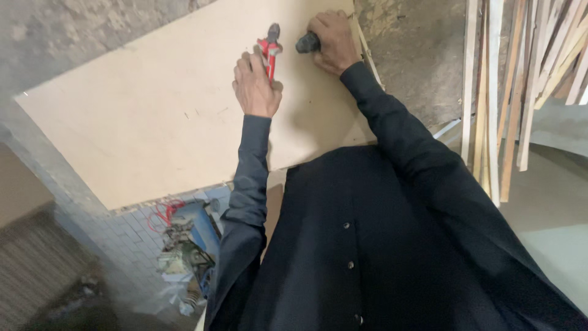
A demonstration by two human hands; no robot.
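Note:
My left hand (pixel 255 84) grips a pair of red-handled pliers (pixel 270 48), jaws pointing away from me, over a large pale wooden board (pixel 153 116). My right hand (pixel 333 40) is closed around a dark tool handle (pixel 307 43) near the board's far right corner. The two hands are close together at the far edge of the board. What the dark tool is cannot be told, as the hand hides most of it. Both arms wear dark sleeves.
Several thin wooden strips (pixel 496 92) lean at the right. Below the board's near edge, on a tiled floor, lies a blue machine with red cable (pixel 184 233) and scattered debris. Rough concrete wall (pixel 61 37) lies beyond the board.

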